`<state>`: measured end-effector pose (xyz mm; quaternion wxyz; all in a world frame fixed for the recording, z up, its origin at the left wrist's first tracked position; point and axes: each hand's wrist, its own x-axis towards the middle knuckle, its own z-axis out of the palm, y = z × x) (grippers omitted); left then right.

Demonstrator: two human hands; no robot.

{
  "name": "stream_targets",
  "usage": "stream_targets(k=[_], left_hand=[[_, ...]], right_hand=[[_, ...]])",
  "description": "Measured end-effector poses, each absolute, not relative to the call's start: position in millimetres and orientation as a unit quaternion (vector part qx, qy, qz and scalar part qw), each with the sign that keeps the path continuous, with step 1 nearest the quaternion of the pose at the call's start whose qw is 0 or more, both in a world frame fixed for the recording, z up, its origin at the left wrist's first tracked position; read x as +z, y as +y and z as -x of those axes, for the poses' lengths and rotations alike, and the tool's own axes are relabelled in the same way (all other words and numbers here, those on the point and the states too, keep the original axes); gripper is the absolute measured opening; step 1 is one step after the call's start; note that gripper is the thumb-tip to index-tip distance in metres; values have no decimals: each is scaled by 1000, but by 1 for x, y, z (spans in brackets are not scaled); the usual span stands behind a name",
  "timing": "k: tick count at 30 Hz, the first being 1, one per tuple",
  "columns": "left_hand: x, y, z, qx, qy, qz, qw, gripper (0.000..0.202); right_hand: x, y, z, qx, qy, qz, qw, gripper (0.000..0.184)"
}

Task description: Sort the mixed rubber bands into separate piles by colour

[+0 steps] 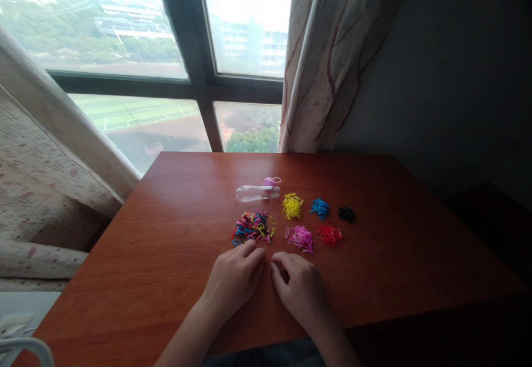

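Note:
My left hand (238,270) rests at the near edge of a mixed-colour pile of small loops (252,227), its fingers bent and pressed together. Beside it, a narrow gap away, my right hand (300,285) is curled with thumb and forefinger close together. Whatever either hand may hold is hidden or too small to name. Loops sorted by colour lie beyond my right hand: a pink pile (301,238), a red pile (330,235), a yellow pile (292,206), a blue pile (320,207) and a small black pile (346,214).
A clear plastic bottle (255,193) lies on its side behind the mixed pile, with a pink looped cap (271,181) just beyond. The brown wooden table (166,223) meets a window at the back. Curtains (320,67) hang on both sides. A white cable (29,345) shows at lower left.

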<state>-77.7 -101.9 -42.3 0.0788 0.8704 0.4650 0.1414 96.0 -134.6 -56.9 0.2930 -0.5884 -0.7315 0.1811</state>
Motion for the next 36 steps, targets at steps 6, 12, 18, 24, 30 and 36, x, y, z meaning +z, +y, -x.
stream_targets(k=[6,12,18,24,30,36], left_hand=[[-45,-101,91,191,512,-833,89,19],[-46,-104,103,219,543,-803,111,17],[-46,-109,106,238,547,-787,154,16],[-46,-113,109,259,548,-774,182,15],[-45,-108,108,288,537,-772,180,14],[-43,-105,100,281,529,-776,197,15]], right_hand=[[-57,-134,-95,192,-727,589,296,14],[-56,-134,-95,199,-722,591,299,14],[-56,-134,-95,195,-723,591,301,14],[-56,-134,-95,185,-725,590,305,14],[-58,-134,-95,179,-726,591,303,14],[-57,-134,-95,186,-724,591,303,14]])
